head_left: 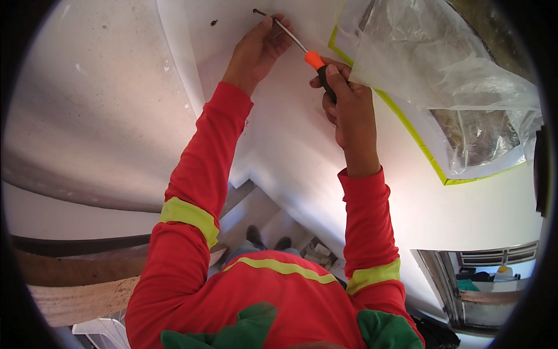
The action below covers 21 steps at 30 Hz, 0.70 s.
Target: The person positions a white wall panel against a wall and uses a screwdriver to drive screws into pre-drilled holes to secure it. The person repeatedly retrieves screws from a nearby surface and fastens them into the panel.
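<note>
The right grip (346, 104) is closed around the black part of the screwdriver (314, 59), thumb laid along it. The left grip (258, 49) has its thumb and fingers bent close about the far end of the shaft; whether they pinch it or only guide it, I cannot tell. The screwdriver slants up and left across the white wall (290, 134), reaching past the left grip to a dark spot (255, 10). Whether its thin dark end is a tip or a screw is too small to tell.

Beside the wall on the left stands a broad, curved, pale panel (99, 99) with scuffs and small chips. The person's red shirt (285, 296), with yellow-green bands, fills the lower middle. At upper right, clear plastic (430, 64) hangs in folds over a dark opening, near the right grip. Wooden boards (87, 291) lie at lower left; a metal-framed window (494, 291) is at lower right. Yellow-green tape (414, 135) edges the plastic's area. Two dark shoes (254, 234) stand on the floor (247, 210). Left of the left grip is a small hole (214, 23).
</note>
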### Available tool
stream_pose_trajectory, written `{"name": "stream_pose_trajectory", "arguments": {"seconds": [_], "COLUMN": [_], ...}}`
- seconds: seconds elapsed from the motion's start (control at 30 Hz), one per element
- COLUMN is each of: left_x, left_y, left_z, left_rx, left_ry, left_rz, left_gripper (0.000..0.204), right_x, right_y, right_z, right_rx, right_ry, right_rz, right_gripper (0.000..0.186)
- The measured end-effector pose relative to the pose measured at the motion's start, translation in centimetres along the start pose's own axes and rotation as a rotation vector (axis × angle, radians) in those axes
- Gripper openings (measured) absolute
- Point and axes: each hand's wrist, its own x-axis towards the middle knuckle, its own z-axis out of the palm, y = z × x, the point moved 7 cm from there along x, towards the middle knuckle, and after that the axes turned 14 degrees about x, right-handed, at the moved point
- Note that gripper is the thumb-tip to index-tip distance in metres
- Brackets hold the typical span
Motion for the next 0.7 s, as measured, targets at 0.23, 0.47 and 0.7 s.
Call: {"name": "stream_pose_trajectory", "arguments": {"seconds": [0.23, 0.47, 0.7], "left_x": [0.2, -0.8, -1.0], "left_y": [-0.9, -1.0, -1.2], "left_z": [-1.0, 0.5, -0.5], "left_rx": [-0.003, -0.013, -0.074], "left_ry": [0.0, -0.048, -0.005], "left_rz": [0.016, 0.025, 0.042], "left_gripper": [0.026, 0.024, 0.025], "right_x": [-1.9, -0.5, -2.1], "right_y": [-2.1, 0.1, -2.0], "right_z": [1.3, -0.5, 1.3], "right_rx": [-0.634, -0.072, -0.765], "right_ry": [0.026, 0.104, -0.024], "right_rz": [-0.717, -0.134, -0.864], "right_gripper": [0.03, 0.032, 0.037]}}
